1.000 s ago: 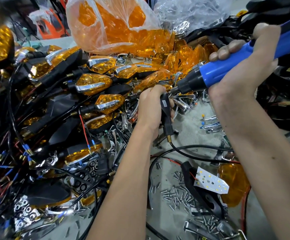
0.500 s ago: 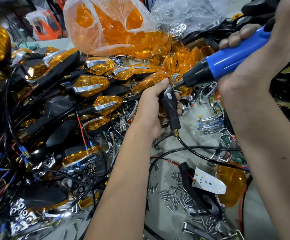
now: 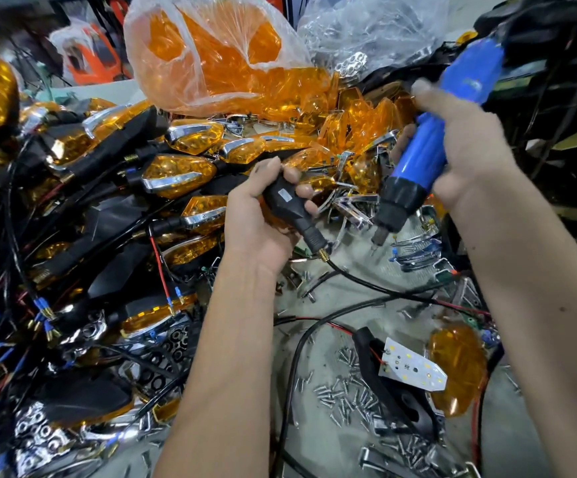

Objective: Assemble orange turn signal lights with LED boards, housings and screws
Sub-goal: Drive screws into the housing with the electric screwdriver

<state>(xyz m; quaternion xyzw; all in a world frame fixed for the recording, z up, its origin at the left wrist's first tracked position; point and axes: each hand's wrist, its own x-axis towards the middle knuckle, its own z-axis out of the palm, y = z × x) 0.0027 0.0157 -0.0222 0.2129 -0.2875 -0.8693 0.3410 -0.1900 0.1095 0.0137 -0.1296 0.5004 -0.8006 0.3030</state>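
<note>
My left hand [image 3: 262, 215] grips a black turn signal housing [image 3: 288, 205] by its stem, its black cable trailing down to the right. My right hand [image 3: 466, 160] holds a blue electric screwdriver [image 3: 421, 160], tip pointing down, to the right of the housing and apart from it. A white LED board [image 3: 413, 369] rests on another black housing [image 3: 383, 384] at lower right, beside an orange lens [image 3: 457, 367]. Loose screws [image 3: 345, 395] lie scattered on the grey table.
A large heap of assembled orange lights [image 3: 176, 174] with black stems and wires fills the left side. A clear bag of orange lenses [image 3: 218, 60] stands at the back. Chrome trim pieces [image 3: 414, 253] lie near the screwdriver tip. Bare table [image 3: 335, 305] shows in the middle.
The screwdriver has swung from pointing at the housing to hanging tip down, away from it. My left hand has tilted the housing and pulled it slightly toward me.
</note>
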